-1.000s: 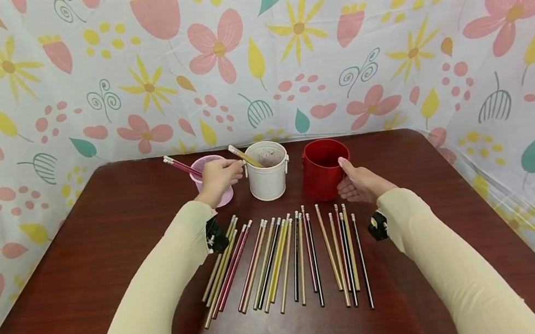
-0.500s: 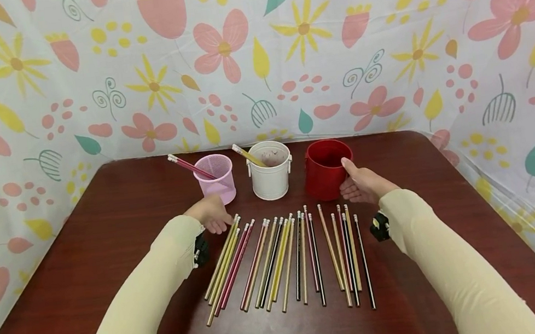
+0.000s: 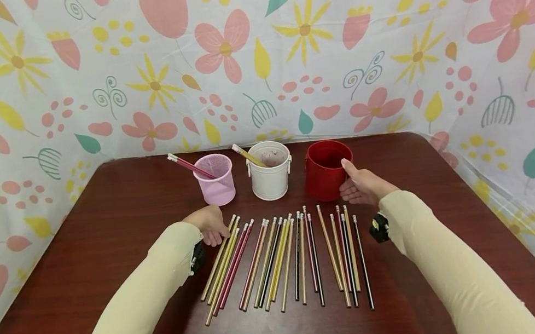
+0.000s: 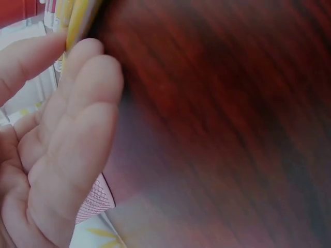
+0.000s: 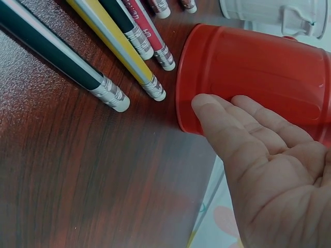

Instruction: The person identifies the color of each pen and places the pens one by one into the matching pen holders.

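Note:
My left hand is at the eraser end of the leftmost gold pencil. In the left wrist view, the thumb and index finger pinch the gold pencil; the other fingers are loosely bent. My right hand rests against the right side of a red bucket, its thumb near the rim. In the right wrist view, the fairly straight fingers lie along the red bucket's wall. A pink mesh cup holds dark red pencils, and a white bucket holds yellow-gold pencils.
Several pencils in gold, dark red, yellow and black lie in a fanned row on the dark wooden table, eraser ends toward the containers. A black pencil lies at the row's right end. A floral cloth hangs behind the table.
My left hand has left the pink cup and white bucket, coming down and toward me to the leftmost pencil, which has shifted slightly left. The right hand stays at the red bucket.

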`<state>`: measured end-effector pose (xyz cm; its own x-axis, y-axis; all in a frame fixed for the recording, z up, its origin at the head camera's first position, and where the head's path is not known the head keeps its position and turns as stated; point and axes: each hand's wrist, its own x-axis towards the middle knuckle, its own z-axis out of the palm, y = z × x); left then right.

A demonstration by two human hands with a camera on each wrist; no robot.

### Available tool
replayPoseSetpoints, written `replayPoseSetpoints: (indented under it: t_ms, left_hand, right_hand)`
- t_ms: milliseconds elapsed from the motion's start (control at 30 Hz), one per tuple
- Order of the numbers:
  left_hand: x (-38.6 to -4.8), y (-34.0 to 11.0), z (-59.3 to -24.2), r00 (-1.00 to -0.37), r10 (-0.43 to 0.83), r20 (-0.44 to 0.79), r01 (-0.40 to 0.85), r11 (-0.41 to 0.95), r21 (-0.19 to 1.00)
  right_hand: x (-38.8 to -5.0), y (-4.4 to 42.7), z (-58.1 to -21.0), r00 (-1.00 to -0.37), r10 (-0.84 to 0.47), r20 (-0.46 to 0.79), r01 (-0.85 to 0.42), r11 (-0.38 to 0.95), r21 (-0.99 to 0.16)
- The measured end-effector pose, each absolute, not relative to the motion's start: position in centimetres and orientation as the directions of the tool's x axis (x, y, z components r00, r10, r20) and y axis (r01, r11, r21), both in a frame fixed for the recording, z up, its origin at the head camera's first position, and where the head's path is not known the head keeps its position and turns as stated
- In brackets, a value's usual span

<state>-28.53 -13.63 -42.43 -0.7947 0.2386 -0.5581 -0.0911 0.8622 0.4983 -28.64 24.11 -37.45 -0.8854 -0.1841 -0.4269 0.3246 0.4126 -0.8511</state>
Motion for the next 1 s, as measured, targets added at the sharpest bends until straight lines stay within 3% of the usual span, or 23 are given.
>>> replayPoseSetpoints:
  t_ms: [67,133,400,567,833,1000]
  left_hand:
    - [-24.8,-12.2,-37.1,-0.805,0.227,-0.549,-0.09,0.867,0.49]
    - [-23.6,-11.7,-35.2,-0.806,0.22,-0.549,-0.095,0.868,0.487]
    - [-25.5,-12.7,-38.9,-0.841,0.251,-0.48,-0.053,0.844,0.533]
    - [-26.2,-13.2,-40.0,-0.898,0.24,-0.37,-0.035,0.798,0.602]
    - [-26.1,-13.8,-38.6,-0.94,0.207,-0.272,-0.134,0.509,0.85]
    - [-25.9,-14.6,-38.3,-0.956,0.195,-0.221,-0.158,0.293,0.943]
  right_hand:
    - [-28.7,24.0,-37.5,-0.886,-0.185,-0.426,0.324,0.409,-0.853]
    - [-28.8,24.0,-37.5,-0.886,-0.183,-0.425,0.326,0.407,-0.854]
    - [-28.9,24.2,-37.7,-0.888,-0.184,-0.422,0.319,0.414,-0.852]
    - [-28.9,24.2,-37.7,-0.888,-0.187,-0.42,0.315,0.418,-0.852]
    - [-28.8,24.2,-37.8,-0.889,-0.19,-0.416,0.311,0.415,-0.855]
    - [-28.8,24.2,-37.9,-0.889,-0.185,-0.42,0.315,0.418,-0.852]
